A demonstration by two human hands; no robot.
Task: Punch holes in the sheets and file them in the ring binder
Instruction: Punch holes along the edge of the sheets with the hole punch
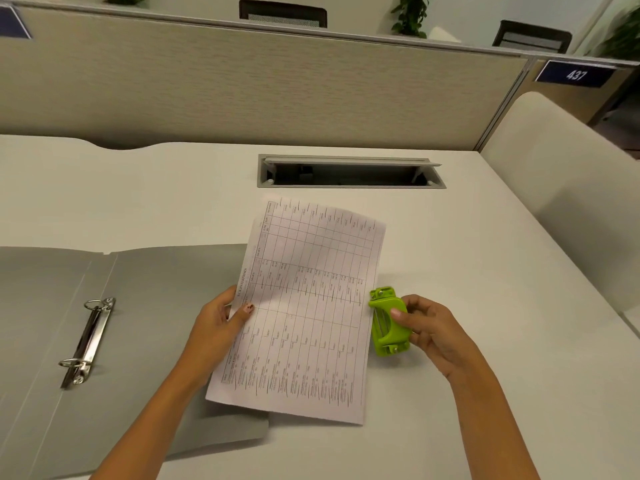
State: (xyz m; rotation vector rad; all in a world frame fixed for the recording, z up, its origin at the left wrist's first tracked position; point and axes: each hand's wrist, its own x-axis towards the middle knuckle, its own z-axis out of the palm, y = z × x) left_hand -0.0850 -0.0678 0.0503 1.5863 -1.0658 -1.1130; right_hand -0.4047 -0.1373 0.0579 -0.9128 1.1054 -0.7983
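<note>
We see even, fairly bright indoor light from above on the desk (485, 254), with only soft, faint shadows beneath the sheet (304, 306). The wide lens bows the partition (242, 91) along its top rail. The plant (623, 39) in the top right corner smears into blur.

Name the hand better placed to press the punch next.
Right. The right hand grips the green hole punch at the right edge of the sheet; the left hand pinches the opposite edge, steadying it.

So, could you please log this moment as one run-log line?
left hand: holds sheet | right hand: grips green punch at sheet's right edge | ring binder: open, nothing filed
</note>
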